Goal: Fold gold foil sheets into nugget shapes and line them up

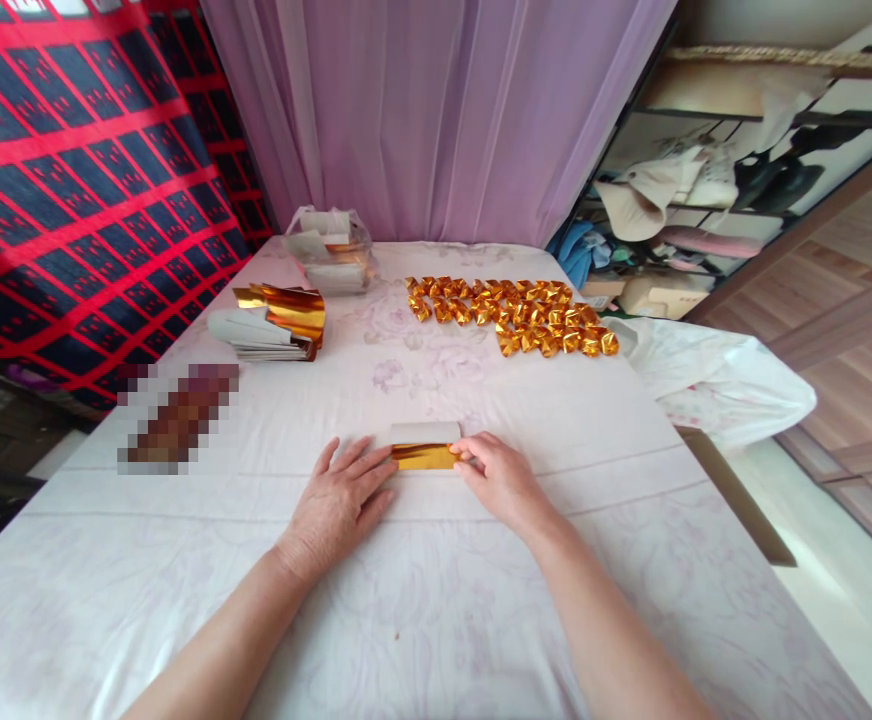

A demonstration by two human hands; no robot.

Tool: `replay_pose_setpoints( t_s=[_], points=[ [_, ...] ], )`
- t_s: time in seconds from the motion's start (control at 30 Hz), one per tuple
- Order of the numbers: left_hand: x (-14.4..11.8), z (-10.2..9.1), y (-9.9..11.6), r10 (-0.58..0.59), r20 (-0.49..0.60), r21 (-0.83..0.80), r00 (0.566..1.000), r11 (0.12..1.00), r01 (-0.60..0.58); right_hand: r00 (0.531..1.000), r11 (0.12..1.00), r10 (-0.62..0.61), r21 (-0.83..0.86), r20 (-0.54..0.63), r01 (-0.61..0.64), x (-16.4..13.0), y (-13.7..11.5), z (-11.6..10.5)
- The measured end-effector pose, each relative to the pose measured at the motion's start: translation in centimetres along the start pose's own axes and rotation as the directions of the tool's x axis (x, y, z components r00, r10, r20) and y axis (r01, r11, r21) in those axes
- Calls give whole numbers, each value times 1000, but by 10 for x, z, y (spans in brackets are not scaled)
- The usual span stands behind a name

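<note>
A sheet of gold foil paper lies on the table in front of me, partly folded, with its pale backing showing along the far side. My left hand rests flat with fingers spread, its fingertips touching the left end of the sheet. At the right end, my right hand pinches the paper's edge between thumb and fingers. Farther off to the left is a stack of gold foil sheets, bent over so that grey-white backs and gold faces both show. Rows of folded gold foil pieces stand at the far right.
A clear plastic bag with more sheets stands at the table's far left. A blurred-out item lies near the left edge. White plastic bags sit against the right edge, below a shelf of shoes and a cap. A purple curtain hangs behind.
</note>
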State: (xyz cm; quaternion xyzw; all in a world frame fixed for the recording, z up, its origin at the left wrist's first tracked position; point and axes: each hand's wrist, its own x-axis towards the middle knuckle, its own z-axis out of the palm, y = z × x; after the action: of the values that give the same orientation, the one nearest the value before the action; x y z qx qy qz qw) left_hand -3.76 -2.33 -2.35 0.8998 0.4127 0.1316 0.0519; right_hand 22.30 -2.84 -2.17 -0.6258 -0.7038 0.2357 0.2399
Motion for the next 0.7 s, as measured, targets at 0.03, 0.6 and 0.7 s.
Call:
replay_pose_setpoints(
  t_s=[0.03,0.6,0.7],
  points=[
    [2,0,0,-4,1,9,1000,1000,4,1000,999,-12,-30,-9,12,1,0,0],
    [51,6,-8,58,-29,0,998,998,-58,924,885,-367,-347,-105,311,29,-15,2],
    [49,8,-11,65,-35,-23,997,998,-66,927,899,-359,-310,-113,310,27,-12,8]
  ],
)
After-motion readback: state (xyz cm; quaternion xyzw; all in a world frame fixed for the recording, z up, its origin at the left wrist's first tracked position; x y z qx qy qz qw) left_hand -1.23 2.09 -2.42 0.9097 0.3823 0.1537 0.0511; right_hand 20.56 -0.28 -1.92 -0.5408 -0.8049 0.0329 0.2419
